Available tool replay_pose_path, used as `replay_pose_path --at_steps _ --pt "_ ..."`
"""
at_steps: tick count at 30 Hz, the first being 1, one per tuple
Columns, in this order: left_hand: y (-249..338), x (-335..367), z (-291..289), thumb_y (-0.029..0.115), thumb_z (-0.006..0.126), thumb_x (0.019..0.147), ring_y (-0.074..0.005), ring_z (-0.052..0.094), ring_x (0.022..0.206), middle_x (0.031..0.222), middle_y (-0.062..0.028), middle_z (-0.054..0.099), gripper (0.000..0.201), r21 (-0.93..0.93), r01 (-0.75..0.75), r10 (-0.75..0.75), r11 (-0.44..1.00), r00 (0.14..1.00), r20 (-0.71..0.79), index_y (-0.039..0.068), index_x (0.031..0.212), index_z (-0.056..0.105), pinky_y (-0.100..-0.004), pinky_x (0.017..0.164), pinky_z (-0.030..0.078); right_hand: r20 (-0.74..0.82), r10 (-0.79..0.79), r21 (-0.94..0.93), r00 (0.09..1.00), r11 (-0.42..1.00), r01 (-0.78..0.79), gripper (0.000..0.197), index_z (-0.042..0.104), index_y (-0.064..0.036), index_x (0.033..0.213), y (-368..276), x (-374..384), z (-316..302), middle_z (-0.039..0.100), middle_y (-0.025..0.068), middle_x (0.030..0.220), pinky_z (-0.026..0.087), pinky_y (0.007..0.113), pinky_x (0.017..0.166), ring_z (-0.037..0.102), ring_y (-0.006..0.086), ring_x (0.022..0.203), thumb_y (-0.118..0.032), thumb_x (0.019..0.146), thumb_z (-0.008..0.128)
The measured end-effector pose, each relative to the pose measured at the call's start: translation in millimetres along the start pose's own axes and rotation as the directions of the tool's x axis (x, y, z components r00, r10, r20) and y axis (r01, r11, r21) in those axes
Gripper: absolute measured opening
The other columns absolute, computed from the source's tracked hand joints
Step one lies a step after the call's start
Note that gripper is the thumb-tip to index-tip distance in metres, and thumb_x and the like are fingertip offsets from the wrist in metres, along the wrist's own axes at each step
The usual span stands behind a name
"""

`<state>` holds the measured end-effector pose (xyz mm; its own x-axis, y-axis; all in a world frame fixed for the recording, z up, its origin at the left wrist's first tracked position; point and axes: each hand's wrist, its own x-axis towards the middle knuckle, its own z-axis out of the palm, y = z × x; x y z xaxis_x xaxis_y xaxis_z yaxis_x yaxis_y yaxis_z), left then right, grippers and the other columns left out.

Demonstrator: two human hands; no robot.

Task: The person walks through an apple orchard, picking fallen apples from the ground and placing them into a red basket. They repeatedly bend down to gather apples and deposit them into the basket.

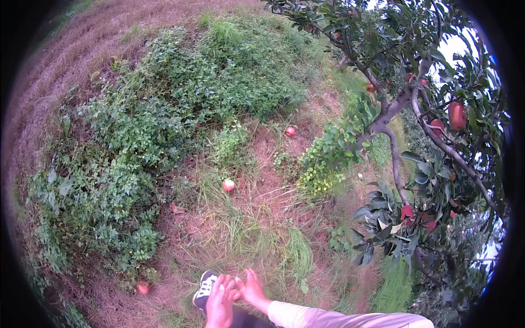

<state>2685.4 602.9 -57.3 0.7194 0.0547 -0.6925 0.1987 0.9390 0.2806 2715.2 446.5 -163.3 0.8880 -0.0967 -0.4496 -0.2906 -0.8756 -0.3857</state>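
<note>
Low in the view, my left hand (220,300) and my right hand (252,290) come together in front of my legs, fingertips close to each other. The left hand's fingers are stretched out; the right hand's fingers point up with the thumb side toward the left one. Neither shows anything held. A pale sleeve (311,316) covers my right forearm. Just behind the left hand is a dark shoe (203,290) with white stripes. On the ground lie a pale red apple (228,185) ahead, another apple (290,132) farther off, and a reddish apple (143,287) at lower left.
An apple tree (391,112) leans in from the right, its branches bearing several red apples (457,115). Low branches with leaves (383,229) reach down at right. Dense green weeds (131,136) spread on the left, with a brownish field (65,71) beyond. Dry grass (262,202) covers the ground ahead.
</note>
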Motion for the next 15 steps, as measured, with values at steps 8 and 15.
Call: replay_pose_path --at_steps 8,15 --pt "55.6 50.0 76.8 0.024 0.068 0.102 -0.0180 0.058 0.129 0.136 -0.0090 0.066 0.040 0.446 0.329 -0.288 0.832 0.944 -0.158 0.004 0.137 0.066 -0.0337 0.113 0.042 0.188 0.502 -0.059 0.844 0.864 -0.500 0.063 0.063 0.0014 0.137 69.4 85.0 -29.7 0.067 0.0225 0.135 0.050 0.041 0.108 0.065 0.0343 0.126 -0.039 0.090 0.073" --pt "73.3 122.3 100.5 0.005 0.063 0.102 -0.0223 0.071 0.102 0.123 -0.0146 0.070 0.032 0.400 0.049 -0.069 0.915 0.997 0.034 -0.001 0.134 0.061 -0.0316 0.083 0.059 0.060 0.370 0.295 0.927 0.881 -0.370 0.056 0.061 0.0001 0.138 -12.8 167.1 -61.2 0.070 0.0214 0.129 0.054 0.038 0.100 0.070 0.0290 0.116 -0.032 0.094 0.074"
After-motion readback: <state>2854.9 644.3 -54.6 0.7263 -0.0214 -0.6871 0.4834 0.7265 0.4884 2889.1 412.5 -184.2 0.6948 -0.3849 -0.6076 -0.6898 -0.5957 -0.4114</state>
